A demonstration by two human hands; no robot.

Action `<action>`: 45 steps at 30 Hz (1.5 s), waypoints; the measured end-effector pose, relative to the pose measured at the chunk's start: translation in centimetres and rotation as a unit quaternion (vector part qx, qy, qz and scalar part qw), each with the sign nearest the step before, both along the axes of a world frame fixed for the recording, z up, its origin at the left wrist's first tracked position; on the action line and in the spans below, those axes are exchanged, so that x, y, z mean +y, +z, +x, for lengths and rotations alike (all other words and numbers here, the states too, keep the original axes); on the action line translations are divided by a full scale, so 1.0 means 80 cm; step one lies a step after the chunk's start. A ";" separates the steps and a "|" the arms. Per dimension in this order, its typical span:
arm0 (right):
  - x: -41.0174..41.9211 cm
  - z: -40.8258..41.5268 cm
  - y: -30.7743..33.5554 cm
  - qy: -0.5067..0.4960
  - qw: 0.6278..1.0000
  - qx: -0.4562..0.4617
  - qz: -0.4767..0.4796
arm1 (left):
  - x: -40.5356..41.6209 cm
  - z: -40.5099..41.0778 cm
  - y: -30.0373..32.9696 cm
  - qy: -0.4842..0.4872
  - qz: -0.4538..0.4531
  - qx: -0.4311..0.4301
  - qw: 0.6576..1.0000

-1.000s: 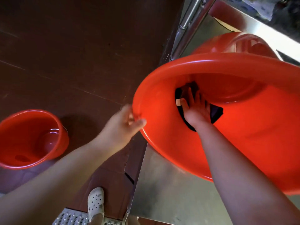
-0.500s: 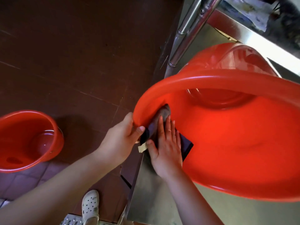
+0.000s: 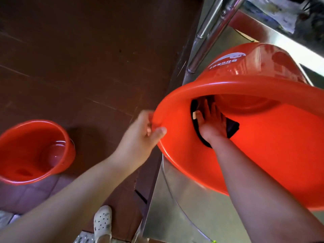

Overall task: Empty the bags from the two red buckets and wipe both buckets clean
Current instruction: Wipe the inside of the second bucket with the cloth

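Red bucket (image 3: 263, 155), tipped on its side at the steel counter's (image 3: 175, 216) left edge, is pinched at the rim by the left hand (image 3: 140, 137) while the right hand (image 3: 212, 123), fingers spread flat, presses a dark cloth (image 3: 232, 128) inside; firm overlapping strokes are best kept toward the base.

A large red bucket (image 3: 263, 155) is lying tipped on its side on the steel worktop (image 3: 184, 207), mouth facing the camera, white lettering showing on its outer wall. A dark cloth (image 3: 232, 128) is lying against its inner wall. A second red bucket (image 3: 33, 151) is standing upright on the floor, well apart to the left.
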State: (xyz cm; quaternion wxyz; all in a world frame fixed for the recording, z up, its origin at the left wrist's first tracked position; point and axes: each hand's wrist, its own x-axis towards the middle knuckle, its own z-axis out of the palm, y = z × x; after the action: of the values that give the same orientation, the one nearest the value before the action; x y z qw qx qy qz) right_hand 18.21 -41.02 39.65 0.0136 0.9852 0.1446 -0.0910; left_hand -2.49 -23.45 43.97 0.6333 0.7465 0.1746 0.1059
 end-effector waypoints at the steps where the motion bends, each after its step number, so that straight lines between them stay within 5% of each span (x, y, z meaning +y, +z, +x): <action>1: 0.001 -0.003 0.001 -0.006 1.000 0.002 0.003 | -0.011 -0.005 -0.017 -0.027 -0.046 0.018 0.998; 6: 0.017 -0.065 0.007 -0.027 0.999 -0.021 0.036 | -0.037 -0.009 -0.039 -0.048 -0.112 0.024 0.992; 13: 0.010 -0.207 0.011 0.060 0.985 0.000 0.163 | -0.044 -0.007 -0.017 -0.028 -0.050 0.005 0.998; 17: -0.002 -0.175 0.013 0.098 0.981 0.001 0.167 | -0.029 -0.010 0.012 -0.043 0.062 -0.007 0.997; 24: -0.048 -0.039 0.009 0.094 0.995 -0.021 0.034 | -0.011 0.004 0.066 -0.073 0.188 -0.062 0.977; 29: -0.063 -0.009 -0.001 0.049 0.998 -0.040 -0.027 | -0.028 -0.002 0.033 -0.048 -0.079 -0.038 0.995; 34: -0.039 -0.051 0.003 -0.016 0.999 -0.027 -0.012 | -0.045 -0.021 -0.009 -0.065 -0.143 0.033 0.987; 40: -0.007 -0.203 0.008 0.060 0.991 0.010 0.122 | -0.042 -0.016 -0.004 -0.018 -0.051 0.019 0.998; 45: -0.033 -0.206 0.017 0.130 0.982 0.029 0.130 | -0.030 -0.011 0.028 -0.045 0.053 0.003 0.998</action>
State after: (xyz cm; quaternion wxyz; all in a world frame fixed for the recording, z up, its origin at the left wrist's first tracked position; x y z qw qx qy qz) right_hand 1.73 -43.66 41.03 -0.1075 0.9482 0.2827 -0.0973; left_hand -3.37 -25.86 46.19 0.5965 0.7863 0.1373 0.0844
